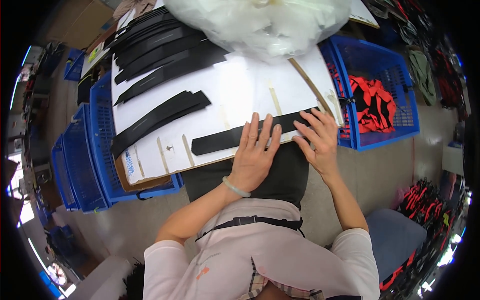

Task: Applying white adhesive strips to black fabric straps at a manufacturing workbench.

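A long black fabric strip (218,141) lies flat along the near edge of the white table. My left hand (254,155) rests on the middle of this strip, fingers stretched out and slightly spread. Toward the strip's right end, my right hand (320,142) lies with its fingers apart, fingertips on the strip. Neither hand grips anything. To the left, a small stack of black strips (160,120) lies at a slant. Behind it are more stacks of black strips (160,50), fanned along the table's far left side.
A large clear plastic bag of white pieces (265,30) sits at the table's (240,90) back. Near the right edge lies a wooden stick (311,86). A blue crate (387,135) at right holds red and black pieces (372,102); blue crates (100,165) stand at left.
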`<state>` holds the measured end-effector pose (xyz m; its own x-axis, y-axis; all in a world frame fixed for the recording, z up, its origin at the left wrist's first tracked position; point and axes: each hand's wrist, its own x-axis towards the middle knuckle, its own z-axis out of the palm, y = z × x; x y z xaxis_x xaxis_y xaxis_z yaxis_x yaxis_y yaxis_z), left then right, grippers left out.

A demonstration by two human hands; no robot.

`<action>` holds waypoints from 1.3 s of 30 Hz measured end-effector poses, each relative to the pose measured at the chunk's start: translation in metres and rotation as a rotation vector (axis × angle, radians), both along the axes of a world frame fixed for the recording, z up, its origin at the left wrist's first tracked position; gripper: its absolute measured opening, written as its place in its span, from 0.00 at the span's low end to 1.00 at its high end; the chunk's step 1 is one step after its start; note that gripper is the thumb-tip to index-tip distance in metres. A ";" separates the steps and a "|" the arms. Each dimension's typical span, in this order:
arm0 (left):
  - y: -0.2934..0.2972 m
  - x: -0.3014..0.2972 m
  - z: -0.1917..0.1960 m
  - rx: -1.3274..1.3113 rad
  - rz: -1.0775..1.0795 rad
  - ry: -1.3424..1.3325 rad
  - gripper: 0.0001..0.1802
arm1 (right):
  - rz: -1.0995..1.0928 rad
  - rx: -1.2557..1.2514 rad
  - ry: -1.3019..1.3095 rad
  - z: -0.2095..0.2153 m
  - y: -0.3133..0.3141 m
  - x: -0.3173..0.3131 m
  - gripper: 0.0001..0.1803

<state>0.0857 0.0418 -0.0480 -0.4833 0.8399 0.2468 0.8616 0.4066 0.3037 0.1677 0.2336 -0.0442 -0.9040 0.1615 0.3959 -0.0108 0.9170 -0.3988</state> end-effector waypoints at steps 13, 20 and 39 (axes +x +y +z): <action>-0.001 0.005 -0.012 0.055 0.115 0.031 0.27 | 0.545 -0.054 -0.154 0.007 -0.138 -0.141 0.20; -0.003 0.002 -0.017 0.052 0.100 0.025 0.28 | 0.572 -0.164 -0.226 0.003 -0.144 -0.144 0.16; -0.001 -0.002 -0.018 0.036 0.052 0.120 0.29 | 0.597 -0.429 -0.218 -0.009 -0.150 -0.148 0.09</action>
